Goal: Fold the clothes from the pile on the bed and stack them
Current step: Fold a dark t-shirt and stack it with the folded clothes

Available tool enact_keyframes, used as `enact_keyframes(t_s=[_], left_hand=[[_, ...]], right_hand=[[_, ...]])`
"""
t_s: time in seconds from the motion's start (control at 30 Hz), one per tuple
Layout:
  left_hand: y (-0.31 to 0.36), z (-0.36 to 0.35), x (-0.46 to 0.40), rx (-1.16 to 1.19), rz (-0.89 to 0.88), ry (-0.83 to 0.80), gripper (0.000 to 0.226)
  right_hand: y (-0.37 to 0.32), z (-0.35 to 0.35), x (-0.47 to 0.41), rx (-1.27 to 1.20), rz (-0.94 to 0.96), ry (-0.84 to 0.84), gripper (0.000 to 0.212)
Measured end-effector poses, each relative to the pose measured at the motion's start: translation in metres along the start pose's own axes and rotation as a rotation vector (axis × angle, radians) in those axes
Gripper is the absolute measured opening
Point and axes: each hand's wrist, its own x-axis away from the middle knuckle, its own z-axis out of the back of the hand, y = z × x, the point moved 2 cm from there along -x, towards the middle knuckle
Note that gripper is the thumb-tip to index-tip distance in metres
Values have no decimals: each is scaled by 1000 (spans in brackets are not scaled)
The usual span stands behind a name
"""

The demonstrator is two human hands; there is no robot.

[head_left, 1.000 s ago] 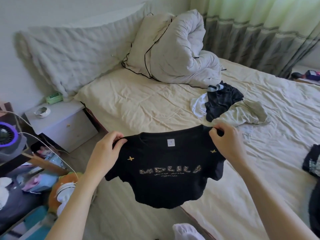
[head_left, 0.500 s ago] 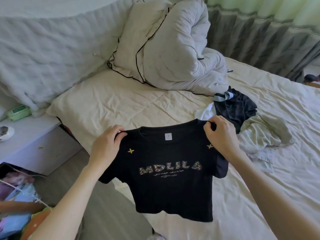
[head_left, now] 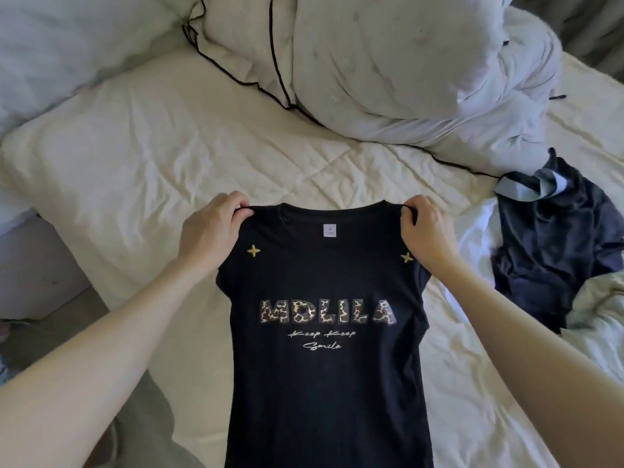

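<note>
A black T-shirt [head_left: 324, 383] with leopard-print "MDLILA" lettering and two small gold stars hangs front side up over the cream bed [head_left: 135, 157]. My left hand [head_left: 209, 231] pinches its left shoulder. My right hand [head_left: 425, 233] pinches the right shoulder. Both sleeves are tucked behind the body of the shirt. At the right, a pile of clothes lies on the bed: a dark navy garment [head_left: 553, 244] on top of white and pale grey-green pieces [head_left: 597, 312].
A bunched white duvet with black piping [head_left: 388, 59] fills the head of the bed. A pale quilted cover [head_left: 67, 45] lies at the upper left. The bed's edge runs down the left, with a white nightstand [head_left: 30, 261] and floor beyond it.
The shirt has moved from beside the bed to over the mattress, and the view has closed in on it. Its sleeves have swung back behind it. Both hands keep their grip on the shoulders.
</note>
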Motion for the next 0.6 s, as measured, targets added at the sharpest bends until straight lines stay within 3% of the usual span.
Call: enact_keyframes(t_s=[0.23,0.37,0.47,0.6], left_hand=[[-25,-56,-55,73,40,-11,21],[-45,-86,-57,334,235,-238,38],[-68,-93,-36,378,352,-354,50],[-92,-96,-10,412,394,-523,48]], right_hand=[[22,-55,-60,4,-59,0,27],[25,-86,-54,14,-85,-33,34],[27,-107,-23,37,-43,-64,41],[14,-139,31,94,51,-118,43]])
